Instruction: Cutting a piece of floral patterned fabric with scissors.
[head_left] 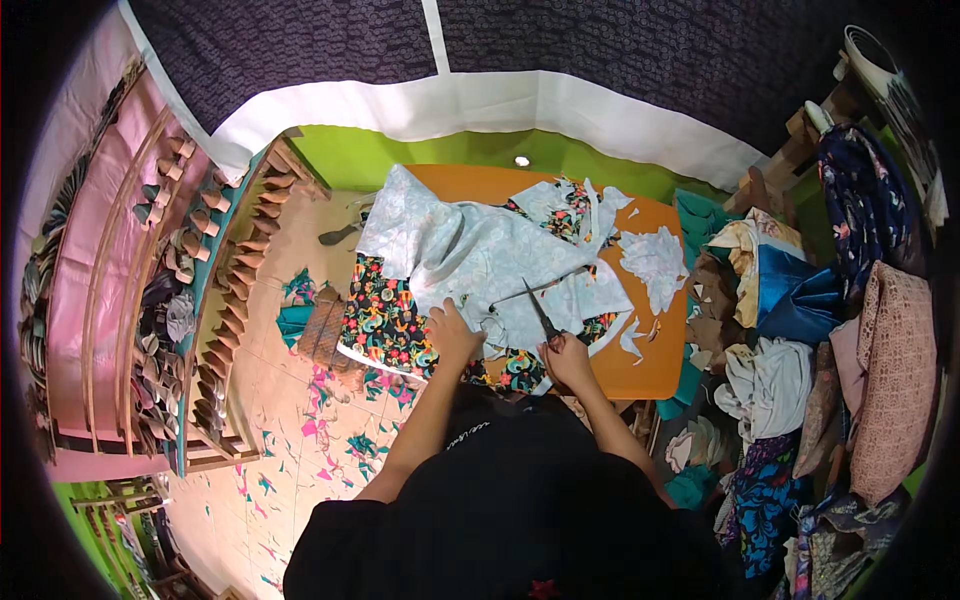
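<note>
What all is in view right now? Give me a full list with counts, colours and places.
Table: one, orange, centre.
Pale cloth: one large piece, light blue-white, spread on the table.
Flowered cloth: one, black with bright print, under the pale cloth.
Scissors: one pair, dark, on the pale cloth, in the right hand.
Offcuts: several, white, right end of the table.
Scraps: many, pink and teal, on the floor at left.
Rack: one, pink with wooden rails, far left, holding folded pieces.
Cloth pile: many pieces, mixed colours, right.
Left hand: pressing flat on the pale cloth.
Right hand: gripping the scissors.
</note>
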